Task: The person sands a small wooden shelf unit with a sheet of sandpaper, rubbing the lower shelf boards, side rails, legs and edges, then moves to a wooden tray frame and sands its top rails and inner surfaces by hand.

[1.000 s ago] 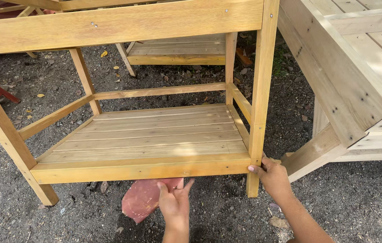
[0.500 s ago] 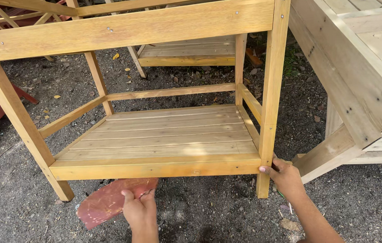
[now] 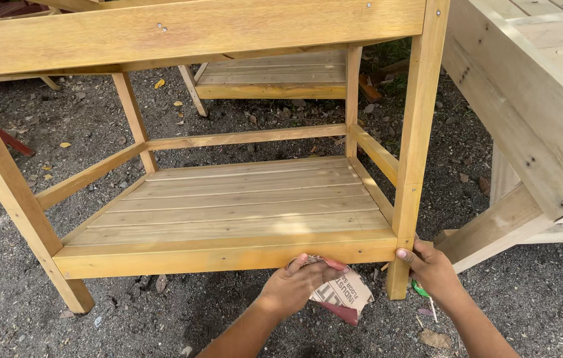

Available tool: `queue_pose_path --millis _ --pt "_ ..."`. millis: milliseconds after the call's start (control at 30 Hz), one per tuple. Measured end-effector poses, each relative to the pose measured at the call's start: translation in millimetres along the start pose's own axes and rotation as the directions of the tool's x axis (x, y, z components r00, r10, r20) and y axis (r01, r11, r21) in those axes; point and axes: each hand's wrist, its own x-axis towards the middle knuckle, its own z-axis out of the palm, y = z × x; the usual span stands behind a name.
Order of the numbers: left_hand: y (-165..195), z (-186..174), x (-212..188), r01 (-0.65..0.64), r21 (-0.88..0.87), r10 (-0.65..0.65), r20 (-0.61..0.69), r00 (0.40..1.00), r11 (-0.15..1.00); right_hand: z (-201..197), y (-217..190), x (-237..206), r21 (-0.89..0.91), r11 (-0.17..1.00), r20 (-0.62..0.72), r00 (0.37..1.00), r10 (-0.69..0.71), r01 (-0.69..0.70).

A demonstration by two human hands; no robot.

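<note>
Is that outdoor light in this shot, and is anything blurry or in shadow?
Head view: daylight, with dappled sun on the shelf and the bench at right; the gravel under the front rail lies in shade; left hand with its sandpaper and right hand on the leg look sharp, no glare; edges bend slightly, wide-lens.

Outdoor woodworking yard, not an indoor shop. Ground (image 3: 241,99) is dark gravel and soil with scattered yellow leaves and a patch of green weeds at the far edge. Several unfinished pale timber pieces stand directly on it: a slatted-shelf table frame (image 3: 228,199), a second like it behind (image 3: 271,73), a larger plank structure (image 3: 540,99) at right. Screw heads visible, wood unpainted. Daylight, dappled shade.
</note>
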Motion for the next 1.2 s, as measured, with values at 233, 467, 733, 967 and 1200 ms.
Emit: queue_pose_path --millis 233,467,733,967,1200 --pt "-152 -48 -157 -0.047 -0.316 0.1 0.154 0.983 0.948 -1 -5 -11 -0.024 0.997 -0.088 0.994 0.067 -0.069" --pt "-69 -24 -39 -0.215 -0.198 0.272 0.339 0.9 0.956 12 -8 -17 -0.039 0.998 -0.191 0.98 -0.056 0.049" --pt "-81 -2 -81 -0.217 -0.122 0.241 0.228 0.944 0.968 6 -17 -21 -0.142 0.989 -0.153 0.987 -0.056 0.034" --pt "-98 -2 -96 0.033 -0.363 0.092 0.321 0.943 0.931 8 -16 -20 -0.115 0.993 -0.164 0.986 -0.011 -0.008" --pt "21 17 66 -0.033 -0.261 0.014 -0.072 0.997 0.965 0 -16 -13 0.253 0.967 0.01 1.0 0.017 -0.019"
